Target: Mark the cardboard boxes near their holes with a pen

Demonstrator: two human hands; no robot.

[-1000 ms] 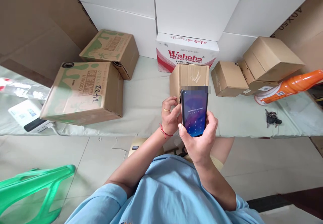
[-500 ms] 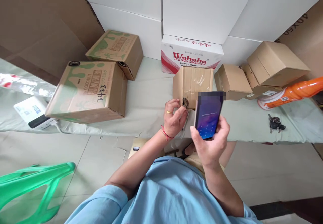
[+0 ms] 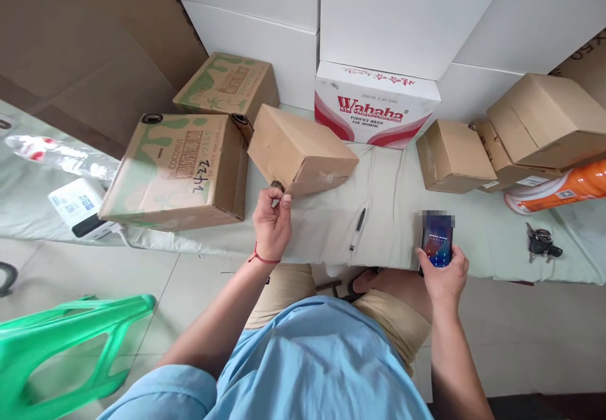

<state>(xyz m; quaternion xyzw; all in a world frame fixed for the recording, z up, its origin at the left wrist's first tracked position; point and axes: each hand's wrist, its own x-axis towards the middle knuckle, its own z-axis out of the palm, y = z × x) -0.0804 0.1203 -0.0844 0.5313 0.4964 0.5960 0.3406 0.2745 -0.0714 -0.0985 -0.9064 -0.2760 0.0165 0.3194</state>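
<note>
1. Left hand [image 3: 272, 221] has thumb and fingers pinched at the near corner of a plain cardboard box [image 3: 300, 145], right by a dark patch, maybe a hole. The box is turned at an angle just beside the coconut carton [image 3: 175, 170]; can't tell if its whole base is down.
2. My worry: that's a tiny grip. A hard tug could rip the cardboard or swing the box into the carton.
3. Right hand [image 3: 444, 278] is curled round a phone [image 3: 439, 240], lit screen showing, at the near edge. Can't tell if it touches the surface. Loose fingers could let it drop.
4. A pen [image 3: 360, 227] lies between the hands; a stray forearm might knock it off.
5. Surface: pale, wrinkled cloth [image 3: 312, 234] that could bunch up if something drags. Keys [image 3: 542, 243] and an orange bottle [image 3: 558, 189] sit to the right.
6. Room: white wall [image 3: 388, 16] behind the Wahaha carton [image 3: 374, 107], tiled floor [image 3: 511, 316], green plastic stool [image 3: 137, 309] at left.
</note>
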